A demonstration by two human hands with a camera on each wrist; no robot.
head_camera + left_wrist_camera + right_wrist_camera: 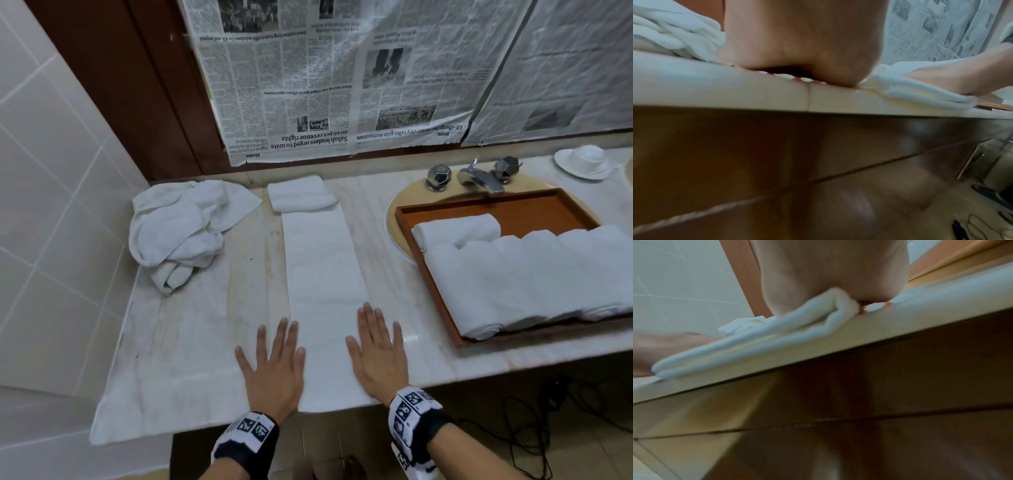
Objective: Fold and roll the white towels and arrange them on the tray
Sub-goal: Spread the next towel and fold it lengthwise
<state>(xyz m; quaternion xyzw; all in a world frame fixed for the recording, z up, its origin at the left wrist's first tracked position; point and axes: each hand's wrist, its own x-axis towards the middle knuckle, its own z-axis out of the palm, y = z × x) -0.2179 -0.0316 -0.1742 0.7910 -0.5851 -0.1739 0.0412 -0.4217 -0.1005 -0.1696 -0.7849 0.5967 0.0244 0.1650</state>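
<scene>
A white towel (323, 274) folded into a long narrow strip lies on the marble counter (212, 308), running from the front edge toward the wall. My left hand (274, 356) lies flat on its near left edge, fingers straight. My right hand (378, 349) lies flat on its near right edge, fingers spread. The wrist views show each palm pressed on the towel's layered end (756, 344) at the counter lip. A brown wooden tray (513, 212) over the sink holds several rolled white towels (534, 277). A heap of unfolded white towels (181, 229) sits at the back left.
A small folded white towel (299, 193) lies at the strip's far end. A metal tap with two knobs (479, 176) stands behind the tray, a white cup and saucer (584, 161) at the far right. Newspaper (325, 78) covers the wall behind. A tiled wall (51, 188) bounds the left.
</scene>
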